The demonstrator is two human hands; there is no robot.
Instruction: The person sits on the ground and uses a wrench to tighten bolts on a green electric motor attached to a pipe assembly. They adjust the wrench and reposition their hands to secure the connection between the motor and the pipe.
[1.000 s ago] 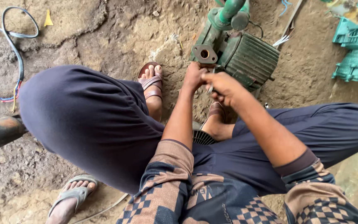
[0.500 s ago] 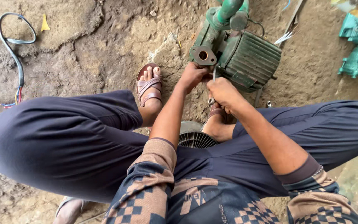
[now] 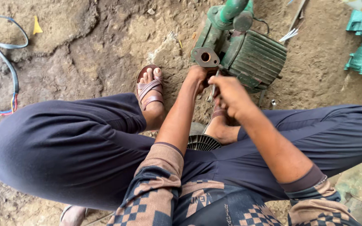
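A: What do the hands hold?

B: The right hand (image 3: 230, 93) is closed in a fist round a slim metal tool (image 3: 213, 87), its tip set against the dirty green ribbed-metal motor pump (image 3: 248, 50). The left hand (image 3: 197, 75) is curled against the pump body just below the rusty oval pipe flange (image 3: 205, 57); whether it pinches anything cannot be told.

A: How is this step done well?

B: Judged from the pose: brace the pump with the left hand and keep the tool square, so it cannot slip.

A: Where does the pump lie?

B: On the bare earth floor (image 3: 84, 54), just beyond the feet in brown strap sandals (image 3: 149, 90). Its long axis runs from flange at left to ribbed housing at right; the flange opening faces the camera.
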